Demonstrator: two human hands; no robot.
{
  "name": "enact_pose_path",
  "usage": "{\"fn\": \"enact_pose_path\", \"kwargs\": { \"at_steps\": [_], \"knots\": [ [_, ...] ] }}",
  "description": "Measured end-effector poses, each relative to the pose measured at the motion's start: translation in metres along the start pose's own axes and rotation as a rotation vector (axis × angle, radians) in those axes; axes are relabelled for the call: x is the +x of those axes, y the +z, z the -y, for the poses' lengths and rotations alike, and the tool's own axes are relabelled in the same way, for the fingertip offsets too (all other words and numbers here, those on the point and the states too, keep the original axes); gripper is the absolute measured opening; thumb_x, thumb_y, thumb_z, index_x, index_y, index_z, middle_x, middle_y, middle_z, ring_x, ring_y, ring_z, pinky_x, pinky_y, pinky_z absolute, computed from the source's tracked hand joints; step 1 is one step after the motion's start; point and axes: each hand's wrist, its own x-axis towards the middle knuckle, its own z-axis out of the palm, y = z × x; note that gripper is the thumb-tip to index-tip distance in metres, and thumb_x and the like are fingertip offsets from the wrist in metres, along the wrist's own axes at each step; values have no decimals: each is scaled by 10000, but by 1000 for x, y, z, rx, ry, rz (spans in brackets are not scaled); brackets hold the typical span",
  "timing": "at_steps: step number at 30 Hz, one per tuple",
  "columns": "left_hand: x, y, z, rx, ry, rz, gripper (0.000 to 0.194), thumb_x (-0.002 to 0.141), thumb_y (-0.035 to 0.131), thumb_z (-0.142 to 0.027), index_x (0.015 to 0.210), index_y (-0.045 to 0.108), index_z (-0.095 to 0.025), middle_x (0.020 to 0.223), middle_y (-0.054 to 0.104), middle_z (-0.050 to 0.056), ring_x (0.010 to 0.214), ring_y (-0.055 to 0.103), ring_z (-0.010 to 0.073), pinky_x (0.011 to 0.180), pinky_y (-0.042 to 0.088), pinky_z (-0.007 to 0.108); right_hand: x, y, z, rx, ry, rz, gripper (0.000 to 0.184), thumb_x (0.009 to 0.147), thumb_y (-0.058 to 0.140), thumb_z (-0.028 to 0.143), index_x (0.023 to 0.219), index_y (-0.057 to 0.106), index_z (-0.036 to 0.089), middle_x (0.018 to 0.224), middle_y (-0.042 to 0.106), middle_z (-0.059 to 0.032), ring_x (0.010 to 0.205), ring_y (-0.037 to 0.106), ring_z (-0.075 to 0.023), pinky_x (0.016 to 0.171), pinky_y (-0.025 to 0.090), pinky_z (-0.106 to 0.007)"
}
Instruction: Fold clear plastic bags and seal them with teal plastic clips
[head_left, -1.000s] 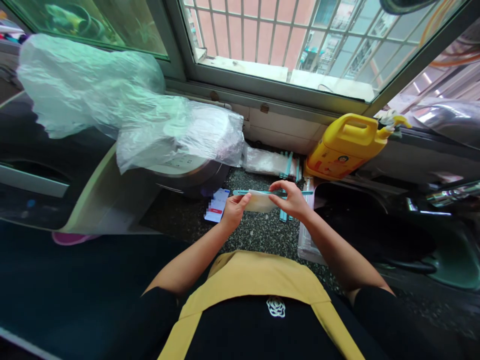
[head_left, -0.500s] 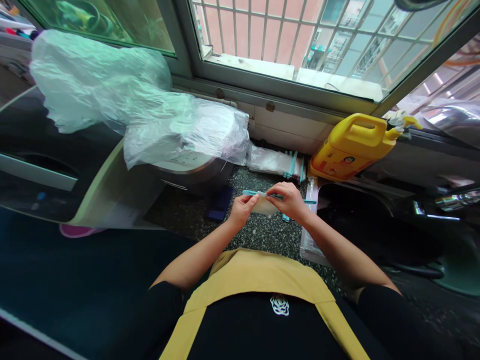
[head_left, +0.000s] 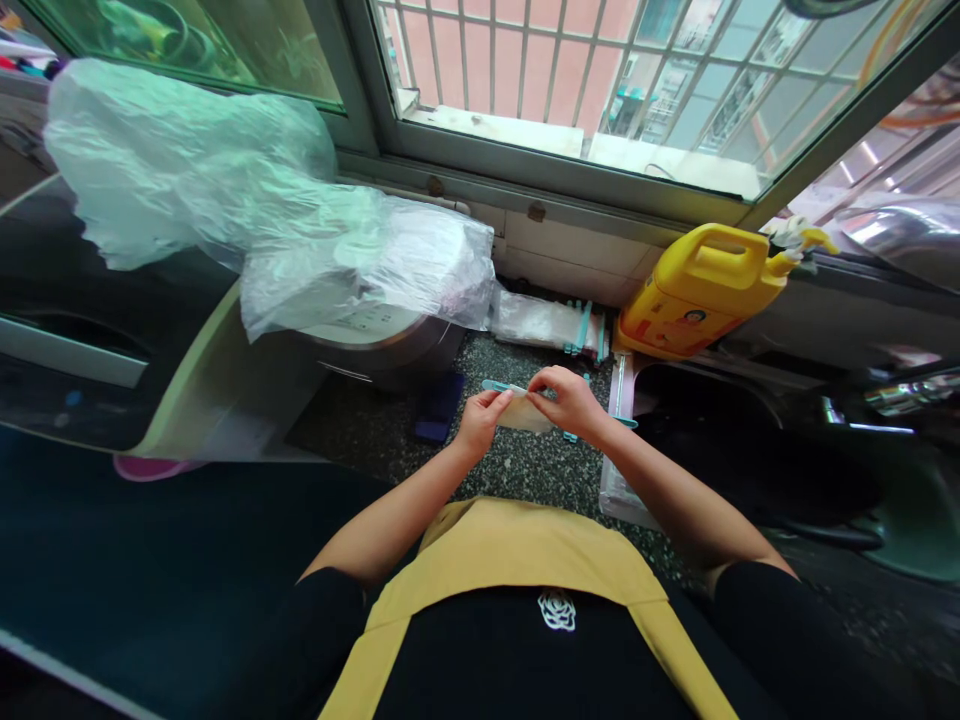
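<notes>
Over the counter, my left hand point(head_left: 478, 420) is closed, thumb and fingers pinching the top edge of a small translucent plastic bag point(head_left: 526, 415) along with a light-blue bag sealing clip point(head_left: 495, 386). The bag looks pale tan inside and hangs below the fingers. My right hand point(head_left: 568, 402) pinches the same top edge a little further right. The clip's middle is hidden behind the right hand; a blue end shows past the right wrist. Beyond my hands lie more blue clips point(head_left: 583, 326) on a clear plastic packet point(head_left: 534, 318).
A dark blue flat object point(head_left: 439, 408) lies left of my hands on the speckled counter point(head_left: 517, 465). Behind it stands a rounded appliance point(head_left: 375, 345) under a plastic sheet point(head_left: 315, 230). To the right are a yellow jug point(head_left: 694, 295) and a dark sink point(head_left: 697, 440) with a tap point(head_left: 911, 395).
The clip's right end has dropped lower beside my right wrist. My right hand has shifted slightly left along the bag's edge; the left keeps its pinch.
</notes>
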Motion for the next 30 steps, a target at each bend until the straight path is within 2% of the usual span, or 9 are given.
{"fn": "enact_pose_path", "kwargs": {
  "at_steps": [6, 9, 11, 13, 16, 18, 20, 25, 30],
  "knots": [
    [2, -2, 10, 13, -4, 15, 348, 552, 754, -462, 599, 649, -134, 548, 612, -2, 534, 540, 117, 586, 433, 247, -1, 5, -2, 51, 160, 61, 71, 770, 592, 173, 779, 662, 165, 745, 681, -44, 680, 580, -141, 639, 411, -247],
    [11, -16, 16, 145, 51, 44, 424, 661, 650, -557, 641, 652, -133, 600, 633, 26, 597, 582, 153, 615, 460, 269, 1, 8, -8, 109, 238, 152, 101, 782, 596, 193, 765, 691, 160, 711, 694, -37, 649, 588, -133, 601, 395, -231],
    [20, -31, 20, 338, 142, 29, 470, 775, 513, -576, 733, 670, -135, 760, 688, 79, 765, 637, 208, 734, 491, 319, 4, 9, -13, 121, 278, 161, 111, 778, 602, 196, 751, 703, 157, 692, 695, -35, 634, 582, -130, 581, 383, -224],
    [29, -50, 24, 662, 220, -44, 393, 828, 491, -477, 897, 672, -135, 1047, 683, 140, 1030, 610, 266, 942, 435, 405, 6, 8, -16, 121, 310, 140, 125, 780, 598, 198, 753, 711, 151, 680, 693, -36, 618, 572, -127, 565, 372, -221],
    [37, -73, 30, 1132, 161, -153, 354, 797, 573, -335, 1064, 628, -109, 1329, 520, 223, 1264, 457, 356, 1087, 242, 546, 7, 4, -17, 127, 324, 113, 136, 779, 595, 202, 749, 714, 144, 674, 691, -36, 606, 562, -124, 561, 368, -221],
    [38, -78, 32, 1217, 141, -138, 357, 797, 577, -309, 1086, 618, -103, 1355, 492, 234, 1299, 415, 366, 1102, 195, 565, 7, 2, -17, 137, 320, 97, 136, 775, 596, 206, 745, 714, 145, 675, 690, -34, 605, 559, -122, 566, 372, -221],
    [38, -73, 30, 1082, 187, -76, 350, 813, 556, -350, 1066, 623, -118, 1298, 551, 207, 1269, 454, 330, 1095, 249, 515, 7, 0, -16, 153, 312, 86, 140, 775, 593, 212, 743, 713, 147, 669, 688, -30, 600, 556, -119, 567, 373, -220],
    [32, -36, 8, 381, 213, 129, 528, 719, 575, -613, 970, 639, -153, 963, 683, 96, 923, 622, 222, 850, 463, 337, 7, -3, -14, 207, 274, 106, 135, 765, 597, 218, 736, 709, 150, 671, 690, -23, 599, 559, -115, 563, 379, -215],
    [22, -10, -16, 217, 119, 111, 449, 587, 696, -584, 697, 617, -156, 632, 584, -6, 598, 507, 117, 595, 408, 237, 5, -6, -11, 218, 267, 117, 126, 759, 597, 212, 731, 702, 147, 681, 693, -27, 610, 569, -117, 571, 391, -216]
  ]
}}
